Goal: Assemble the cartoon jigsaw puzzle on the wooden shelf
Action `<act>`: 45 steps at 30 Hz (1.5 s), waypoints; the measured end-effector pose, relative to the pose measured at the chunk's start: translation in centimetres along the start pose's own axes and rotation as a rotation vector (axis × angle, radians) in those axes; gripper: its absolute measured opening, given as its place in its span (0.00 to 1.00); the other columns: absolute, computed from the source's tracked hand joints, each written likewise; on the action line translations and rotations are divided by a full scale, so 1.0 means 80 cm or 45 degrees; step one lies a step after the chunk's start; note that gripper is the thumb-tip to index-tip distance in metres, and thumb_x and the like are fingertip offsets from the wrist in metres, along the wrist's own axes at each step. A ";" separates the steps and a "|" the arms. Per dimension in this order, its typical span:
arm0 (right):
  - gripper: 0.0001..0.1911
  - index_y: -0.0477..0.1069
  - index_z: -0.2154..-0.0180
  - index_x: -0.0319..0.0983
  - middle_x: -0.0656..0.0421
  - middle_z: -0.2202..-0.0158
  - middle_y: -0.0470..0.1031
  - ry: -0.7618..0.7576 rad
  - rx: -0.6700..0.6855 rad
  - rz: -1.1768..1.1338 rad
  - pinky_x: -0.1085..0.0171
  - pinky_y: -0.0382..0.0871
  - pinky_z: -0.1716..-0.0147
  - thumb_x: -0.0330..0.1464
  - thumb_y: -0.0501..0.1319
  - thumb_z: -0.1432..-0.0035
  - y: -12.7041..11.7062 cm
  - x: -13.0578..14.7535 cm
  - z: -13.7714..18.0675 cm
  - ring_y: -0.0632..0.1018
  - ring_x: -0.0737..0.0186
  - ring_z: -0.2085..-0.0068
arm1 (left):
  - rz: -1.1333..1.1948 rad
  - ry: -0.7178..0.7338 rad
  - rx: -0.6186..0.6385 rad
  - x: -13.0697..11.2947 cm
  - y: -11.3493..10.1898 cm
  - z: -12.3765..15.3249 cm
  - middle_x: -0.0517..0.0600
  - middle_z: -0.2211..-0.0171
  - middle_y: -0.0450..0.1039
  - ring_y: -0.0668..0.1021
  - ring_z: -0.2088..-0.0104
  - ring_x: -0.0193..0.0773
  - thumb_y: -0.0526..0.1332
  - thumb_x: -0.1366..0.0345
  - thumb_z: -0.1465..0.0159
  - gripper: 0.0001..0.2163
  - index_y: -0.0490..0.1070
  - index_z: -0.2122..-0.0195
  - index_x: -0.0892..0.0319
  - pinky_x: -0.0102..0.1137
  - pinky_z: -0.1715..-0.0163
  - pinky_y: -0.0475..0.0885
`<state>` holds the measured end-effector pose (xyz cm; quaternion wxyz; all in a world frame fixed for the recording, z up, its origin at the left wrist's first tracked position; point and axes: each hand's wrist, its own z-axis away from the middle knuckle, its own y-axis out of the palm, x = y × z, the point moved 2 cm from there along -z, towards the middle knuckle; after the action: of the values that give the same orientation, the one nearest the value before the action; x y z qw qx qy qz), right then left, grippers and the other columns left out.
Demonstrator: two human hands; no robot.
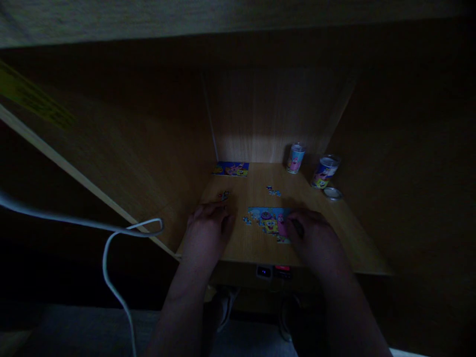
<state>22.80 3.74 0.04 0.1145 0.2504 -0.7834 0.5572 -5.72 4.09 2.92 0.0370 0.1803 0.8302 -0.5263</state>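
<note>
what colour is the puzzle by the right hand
Mostly light blue, with pink and yellow cartoon figures on the jigsaw puzzle; best seen, dimly, in the head view.

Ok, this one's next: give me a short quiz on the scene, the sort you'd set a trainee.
1. True or false: the right hand is at the edge of the partly assembled SpongeBob jigsaw puzzle.
2. Which is nearest the left hand? A) loose puzzle pieces B) a printed canister
3. What lies on the wooden table just beside the nearer printed canister?

Key: 1 true; 2 A; 3 a round metal lid.
</note>
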 end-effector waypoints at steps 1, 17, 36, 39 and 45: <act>0.10 0.79 0.57 0.44 0.53 0.53 0.84 -0.001 0.000 0.002 0.50 0.71 0.45 0.36 0.60 0.24 0.000 0.000 0.000 0.81 0.46 0.49 | 0.030 0.009 0.003 -0.004 0.001 -0.001 0.57 0.47 0.85 0.82 0.44 0.57 0.70 0.65 0.28 0.03 0.84 0.58 0.55 0.54 0.39 0.78; 0.11 0.79 0.58 0.43 0.53 0.54 0.84 -0.014 -0.016 -0.001 0.51 0.72 0.45 0.37 0.60 0.23 0.001 0.000 0.000 0.81 0.48 0.50 | 0.349 0.156 0.168 -0.018 0.028 -0.005 0.52 0.42 0.82 0.81 0.38 0.54 0.73 0.69 0.30 0.05 0.83 0.57 0.52 0.55 0.36 0.73; 0.10 0.79 0.59 0.45 0.54 0.55 0.83 -0.037 -0.004 0.030 0.53 0.71 0.46 0.36 0.60 0.24 0.001 0.000 -0.001 0.81 0.49 0.51 | 0.332 0.217 0.184 -0.023 0.032 -0.003 0.52 0.39 0.80 0.79 0.36 0.56 0.74 0.65 0.29 0.06 0.80 0.55 0.51 0.57 0.35 0.70; 0.09 0.79 0.59 0.45 0.54 0.55 0.84 -0.043 -0.007 0.039 0.54 0.71 0.47 0.36 0.60 0.24 0.000 0.000 -0.001 0.81 0.49 0.51 | 0.352 0.225 0.192 -0.023 0.033 -0.003 0.52 0.38 0.80 0.80 0.37 0.54 0.74 0.65 0.29 0.06 0.79 0.54 0.51 0.55 0.35 0.71; 0.09 0.79 0.57 0.44 0.53 0.55 0.84 -0.040 -0.013 0.054 0.54 0.70 0.47 0.35 0.61 0.25 0.001 0.001 -0.001 0.81 0.49 0.51 | 0.352 0.239 0.164 -0.024 0.031 -0.003 0.52 0.39 0.80 0.80 0.38 0.53 0.74 0.67 0.30 0.08 0.78 0.54 0.52 0.54 0.36 0.71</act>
<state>22.71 3.81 0.01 0.0915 0.2417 -0.7932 0.5514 -3.07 4.71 1.38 0.0200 0.3431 0.7618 -0.5491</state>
